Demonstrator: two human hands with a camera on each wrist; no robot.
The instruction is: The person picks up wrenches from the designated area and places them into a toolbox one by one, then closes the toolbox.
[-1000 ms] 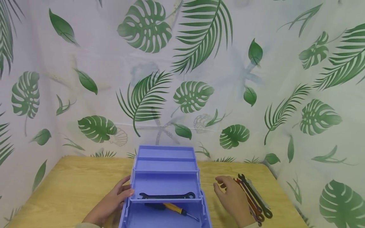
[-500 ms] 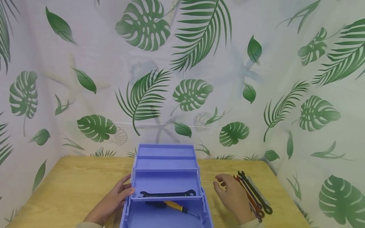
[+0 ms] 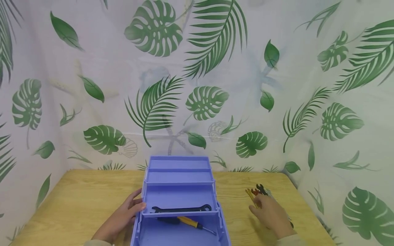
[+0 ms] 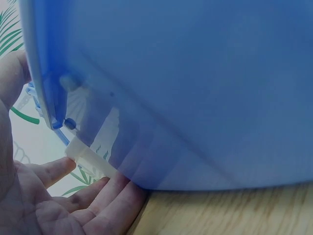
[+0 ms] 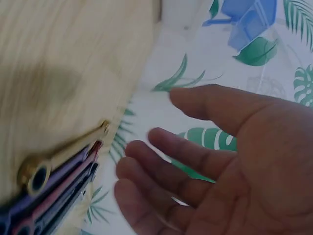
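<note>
Coloured flat metal wrenches (image 3: 258,192) fan on wooden counter (image 3: 74,194), long axes running away from person; right hand (image 3: 271,215) hovers directly over them, fingers relaxed, empty. Left hand (image 3: 123,217) farther off, resting flat against blue plastic toolbox (image 3: 180,191).

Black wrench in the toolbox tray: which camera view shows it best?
The head view: the black wrench lies whole across the upper tray of the blue toolbox. The left wrist view shows only the toolbox's outer wall; the right wrist view shows other wrenches, not this one.
</note>
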